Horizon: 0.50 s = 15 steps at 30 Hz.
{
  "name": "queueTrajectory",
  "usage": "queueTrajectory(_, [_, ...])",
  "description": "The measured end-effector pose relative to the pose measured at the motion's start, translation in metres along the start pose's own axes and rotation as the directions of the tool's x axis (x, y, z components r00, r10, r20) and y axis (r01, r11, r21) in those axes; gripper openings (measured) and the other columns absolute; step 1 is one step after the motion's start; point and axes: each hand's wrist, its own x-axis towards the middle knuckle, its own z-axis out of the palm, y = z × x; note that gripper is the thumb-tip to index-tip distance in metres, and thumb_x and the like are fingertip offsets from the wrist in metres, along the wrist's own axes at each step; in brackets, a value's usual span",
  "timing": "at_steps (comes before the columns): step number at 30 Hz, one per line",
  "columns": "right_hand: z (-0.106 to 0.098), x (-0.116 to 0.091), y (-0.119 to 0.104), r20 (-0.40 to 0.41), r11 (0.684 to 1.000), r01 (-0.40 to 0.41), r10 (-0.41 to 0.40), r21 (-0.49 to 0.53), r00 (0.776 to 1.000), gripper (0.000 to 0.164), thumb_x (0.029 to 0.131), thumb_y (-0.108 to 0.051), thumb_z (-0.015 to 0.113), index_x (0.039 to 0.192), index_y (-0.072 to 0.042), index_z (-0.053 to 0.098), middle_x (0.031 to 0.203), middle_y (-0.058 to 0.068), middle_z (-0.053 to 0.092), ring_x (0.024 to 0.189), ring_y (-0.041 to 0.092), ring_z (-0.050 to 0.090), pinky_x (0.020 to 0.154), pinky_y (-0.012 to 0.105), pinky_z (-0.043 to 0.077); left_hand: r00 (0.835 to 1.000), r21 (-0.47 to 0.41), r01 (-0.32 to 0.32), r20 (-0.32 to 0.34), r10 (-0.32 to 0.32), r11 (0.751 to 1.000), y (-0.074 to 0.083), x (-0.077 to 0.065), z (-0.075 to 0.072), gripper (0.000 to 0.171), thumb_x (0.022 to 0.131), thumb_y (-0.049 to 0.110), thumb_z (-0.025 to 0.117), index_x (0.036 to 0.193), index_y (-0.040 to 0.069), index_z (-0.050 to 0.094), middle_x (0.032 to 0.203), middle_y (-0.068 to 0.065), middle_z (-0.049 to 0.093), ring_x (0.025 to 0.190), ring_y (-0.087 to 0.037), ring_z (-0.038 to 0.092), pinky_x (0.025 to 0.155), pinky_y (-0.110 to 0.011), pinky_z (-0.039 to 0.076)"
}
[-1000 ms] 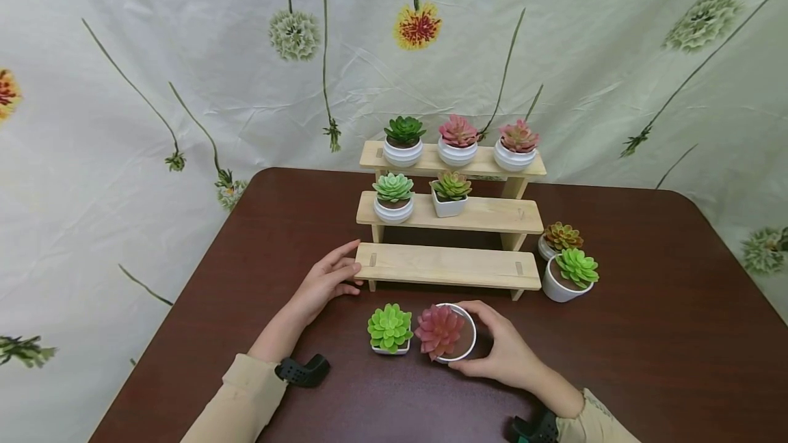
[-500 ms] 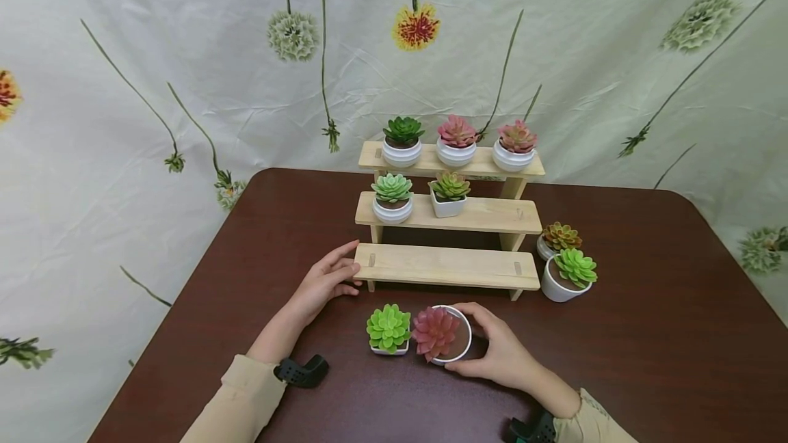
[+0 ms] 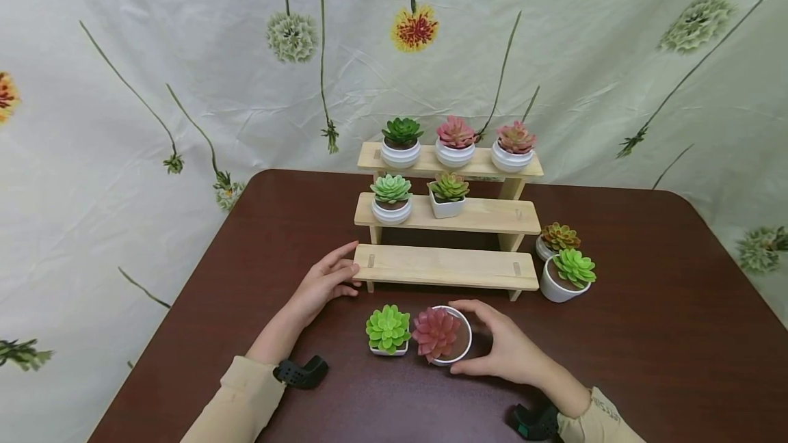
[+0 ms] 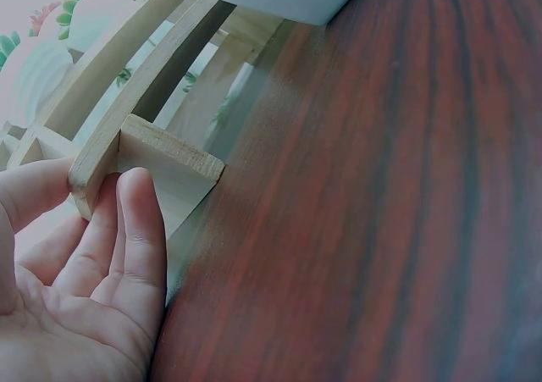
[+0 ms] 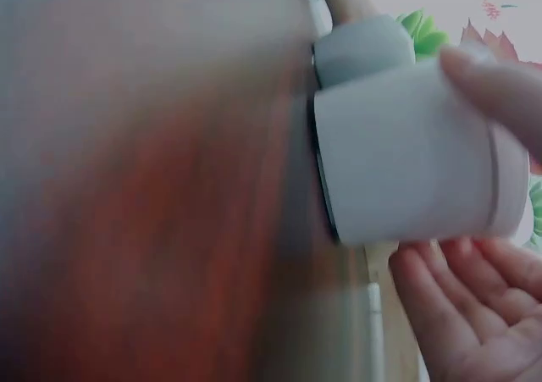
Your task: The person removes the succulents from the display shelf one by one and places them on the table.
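My left hand [image 3: 320, 287] pinches the left end of the lowest board of a three-step wooden stand [image 3: 446, 266]; the left wrist view shows thumb and fingers on either side of the board end [image 4: 95, 163]. A red succulent in a round white pot [image 3: 462, 347] stands on the table in front of the stand. Around that pot's right side my right hand [image 3: 511, 351] is spread, thumb and fingers loosely about it; in the right wrist view the fingers [image 5: 449, 293] lie just beside the white pot [image 5: 406, 157]. A bright green succulent [image 3: 388, 329] in a square pot stands left of it.
Three potted succulents [image 3: 455, 142] line the top board. Two more, a pale green one [image 3: 391, 197] and a square-potted one [image 3: 447, 195], stand on the middle board. Right of the stand are a brown-green succulent [image 3: 559, 238] and a green one [image 3: 569, 275] on the table [image 3: 665, 333].
The red succulent's pot has shifted slightly left, nearer the green one, then stayed put. My right hand has loosened and drawn a little to the right. The left hand has not moved.
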Motion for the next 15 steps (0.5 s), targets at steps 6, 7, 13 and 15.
queueTrajectory(6, [-0.012, 0.005, -0.009, 0.001, 0.995, 0.040, -0.040, 0.091, 0.999, 0.080, 0.066, -0.015, 0.087, 0.131, 0.005, 0.045, 0.125, 0.020, 0.053, 0.109, 0.024, 0.058, 0.093, 0.031, 0.047, 1.000, 0.001, -0.002, 0.001, 0.002, 1.000, 0.001, -0.001, 0.000, 0.056, 0.096, 0.016, 0.056, 0.147, 0.013, 0.032, 0.110, -0.009, 0.054, 0.086, -0.021, 0.059, 0.074, -0.033, 0.054])
queueTrajectory(7, [-0.014, 0.006, -0.010, -0.007, 0.992, 0.063, -0.062, 0.109, 0.998, 0.079, 0.066, -0.011, 0.086, 0.131, 0.006, 0.044, 0.124, 0.022, 0.053, 0.110, 0.026, 0.058, 0.093, 0.032, 0.047, 1.000, 0.001, -0.003, 0.002, 0.003, 1.000, 0.001, -0.001, 0.000, 0.056, 0.096, 0.017, 0.056, 0.147, 0.013, 0.032, 0.110, -0.009, 0.054, 0.086, -0.021, 0.059, 0.074, -0.033, 0.054])
queueTrajectory(13, [-0.025, 0.018, -0.019, -0.095, 0.982, 0.109, -0.095, 0.153, 0.991, 0.072, 0.070, 0.002, 0.080, 0.132, 0.005, 0.044, 0.121, 0.025, 0.054, 0.111, 0.026, 0.057, 0.093, 0.032, 0.046, 1.000, 0.007, -0.005, -0.001, 0.005, 1.000, 0.001, -0.001, 0.001, 0.056, 0.096, 0.017, 0.056, 0.147, 0.014, 0.033, 0.110, -0.010, 0.054, 0.086, -0.021, 0.059, 0.074, -0.033, 0.054])
queueTrajectory(15, [-0.028, 0.022, -0.021, -0.131, 0.983, 0.091, -0.070, 0.159, 0.989, 0.070, 0.072, 0.004, 0.079, 0.132, 0.005, 0.044, 0.123, 0.023, 0.054, 0.112, 0.023, 0.056, 0.094, 0.030, 0.046, 1.000, 0.006, -0.004, -0.001, 0.004, 1.000, 0.001, -0.001, 0.001, 0.056, 0.096, 0.017, 0.056, 0.147, 0.014, 0.032, 0.110, -0.010, 0.054, 0.086, -0.021, 0.059, 0.074, -0.033, 0.054])
